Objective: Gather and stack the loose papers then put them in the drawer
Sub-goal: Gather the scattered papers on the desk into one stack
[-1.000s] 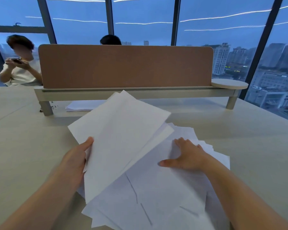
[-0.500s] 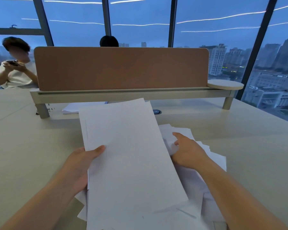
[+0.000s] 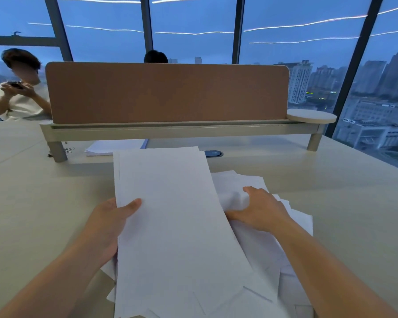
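A stack of white sheets (image 3: pixel 172 214) is held lifted and tilted above the desk, its long side pointing away from me. My left hand (image 3: pixel 112 222) grips its left edge, thumb on top. To the right, a loose heap of white papers (image 3: pixel 292 228) lies spread on the desk. My right hand (image 3: pixel 260 210) is closed on a crumpled sheet at the top of that heap, right beside the stack's right edge. No drawer is in view.
A brown divider panel (image 3: pixel 168 92) on a pale rail crosses the desk (image 3: pixel 32 203) behind the papers. Another paper pile (image 3: pixel 110 146) lies under the rail, and a dark cable port (image 3: pixel 214 153) sits behind the stack. Two persons sit beyond the panel.
The held sheets have swung from a slanted fan into one squared stack. My right hand went from lying flat on the heap to gripping a sheet beside the stack.
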A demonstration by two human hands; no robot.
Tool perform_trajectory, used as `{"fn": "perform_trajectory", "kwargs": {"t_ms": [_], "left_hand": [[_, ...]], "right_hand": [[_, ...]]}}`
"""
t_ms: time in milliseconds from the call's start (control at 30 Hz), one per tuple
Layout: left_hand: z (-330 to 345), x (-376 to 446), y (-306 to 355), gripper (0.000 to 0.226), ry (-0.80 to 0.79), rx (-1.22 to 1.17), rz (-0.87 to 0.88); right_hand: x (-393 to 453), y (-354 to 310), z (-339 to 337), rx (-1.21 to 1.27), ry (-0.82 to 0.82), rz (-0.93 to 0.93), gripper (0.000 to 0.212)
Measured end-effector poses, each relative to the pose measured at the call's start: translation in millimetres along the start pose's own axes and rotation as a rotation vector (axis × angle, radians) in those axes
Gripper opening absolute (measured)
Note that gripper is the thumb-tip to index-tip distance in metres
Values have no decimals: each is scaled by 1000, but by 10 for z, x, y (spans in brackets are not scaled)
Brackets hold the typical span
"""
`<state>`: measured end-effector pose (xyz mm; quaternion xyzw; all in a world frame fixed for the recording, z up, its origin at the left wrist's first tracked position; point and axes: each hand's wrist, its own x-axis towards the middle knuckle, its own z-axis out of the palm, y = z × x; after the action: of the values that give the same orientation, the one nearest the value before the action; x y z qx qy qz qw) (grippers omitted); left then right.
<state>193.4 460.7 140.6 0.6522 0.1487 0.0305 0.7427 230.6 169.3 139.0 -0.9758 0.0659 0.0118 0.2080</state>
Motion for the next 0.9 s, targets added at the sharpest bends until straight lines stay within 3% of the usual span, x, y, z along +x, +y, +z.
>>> {"fn": "perform_trajectory", "kwargs": {"t_ms": [100,200,333,433,567,633,700,800,900], "left_hand": [[2,-7,24,16,20,8,-7],[-19,23,22,17,65,-1,-51],[-8,14,16,17,63,26,-94],[5,18,9,20,66,38,-102],[30,4,20,15,64,25,-111],[31,-3,20,15,52,1,-127],[26,-11,19,18,42,-14,-143],[12,-15,27,20,32,-36,-164],[-38,15,22,24,60,-101,-172]], "right_hand": [[34,20,14,-7,-28,28,90],[56,59,-13,126,4,44,108],[132,143,-119,508,119,115,108],[202,231,-138,811,70,226,106],[198,228,-144,1056,-34,253,87],[212,206,-119,1143,-79,234,55],[204,179,-75,1126,-123,178,28],[193,156,-7,894,-103,66,15],[225,130,26,644,94,-42,17]]}}
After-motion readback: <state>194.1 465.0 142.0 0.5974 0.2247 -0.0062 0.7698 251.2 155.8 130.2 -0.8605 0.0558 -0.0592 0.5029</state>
